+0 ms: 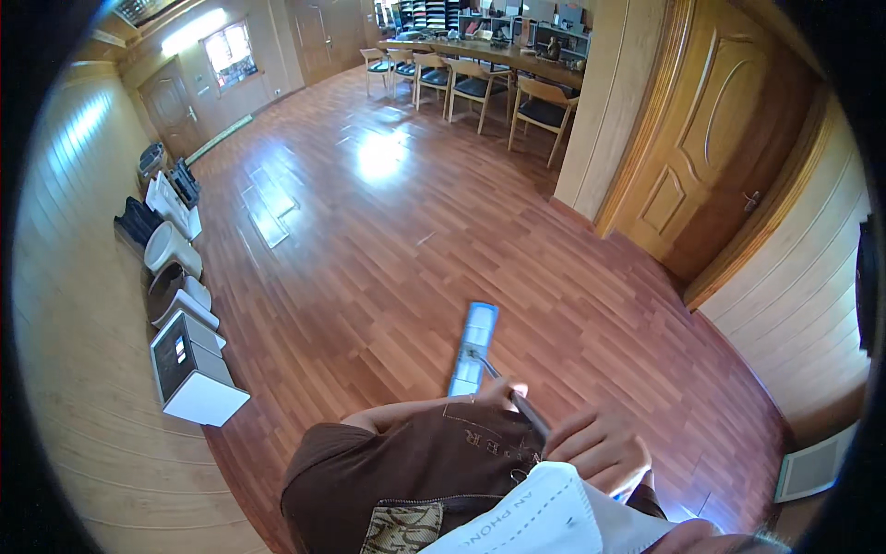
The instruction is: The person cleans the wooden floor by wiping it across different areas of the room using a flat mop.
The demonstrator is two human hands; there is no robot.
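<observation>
A flat mop with a blue-and-white head (477,325) lies on the wood floor in front of me, its head pointing away and slightly right. The grey handle (532,415) runs from the head back toward my body. Lower on the handle, my left hand (502,394) is closed round it, partly hidden behind my brown sleeve and shirt. Higher up and nearer to me, my right hand (600,451) wraps its fingers over the handle. The handle's top end is hidden behind that hand and a white cloth piece (544,517) at my chest.
Along the left wall stand a white box-shaped appliance (210,399), a white rounded toilet-like fixture (173,247) and several other items. Wooden chairs (544,111) line a long counter (517,60) at the back. A wooden door (706,138) is at right, with a pale framed panel (817,466) below.
</observation>
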